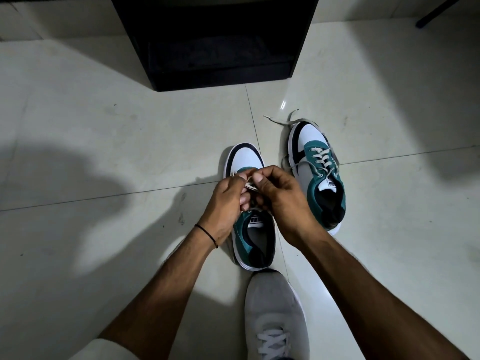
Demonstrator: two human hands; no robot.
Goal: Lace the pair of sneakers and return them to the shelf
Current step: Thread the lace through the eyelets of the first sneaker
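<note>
Two teal, white and black sneakers stand on the tiled floor. The near sneaker (253, 237) is straight in front of me, toe pointing away. My left hand (226, 203) and my right hand (280, 196) meet above its tongue, both pinching its pale lace (250, 187); the hands hide most of the eyelets. The other sneaker (318, 172) sits to the right and slightly farther off, laced, with its loose lace ends (283, 122) trailing past the toe.
A black shelf unit (215, 42) stands on the floor straight ahead, its lower opening dark. My own foot in a grey shoe (275, 315) is planted just behind the near sneaker. A dark leg of some furniture (439, 11) shows at top right.
</note>
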